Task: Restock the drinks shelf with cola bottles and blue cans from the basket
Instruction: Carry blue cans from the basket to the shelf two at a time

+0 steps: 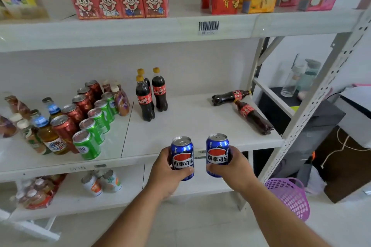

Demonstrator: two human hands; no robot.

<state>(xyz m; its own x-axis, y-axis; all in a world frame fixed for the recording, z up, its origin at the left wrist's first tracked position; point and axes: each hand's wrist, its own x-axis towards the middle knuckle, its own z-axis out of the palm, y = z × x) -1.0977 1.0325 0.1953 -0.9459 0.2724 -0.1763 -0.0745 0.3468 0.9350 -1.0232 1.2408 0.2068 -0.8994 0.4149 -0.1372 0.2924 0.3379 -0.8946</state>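
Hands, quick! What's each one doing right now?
Left hand: grips a blue can.
Right hand: grips another blue can.

One head-worn camera looks forward and down at the shelf (200,118) from close in front, wide-angled, with both forearms reaching in from the bottom edge and the floor below.

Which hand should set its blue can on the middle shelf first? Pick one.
Probably right: the right hand holds its blue can slightly higher and nearer the bare shelf. The left hand, gripping its can, is nearly equal.
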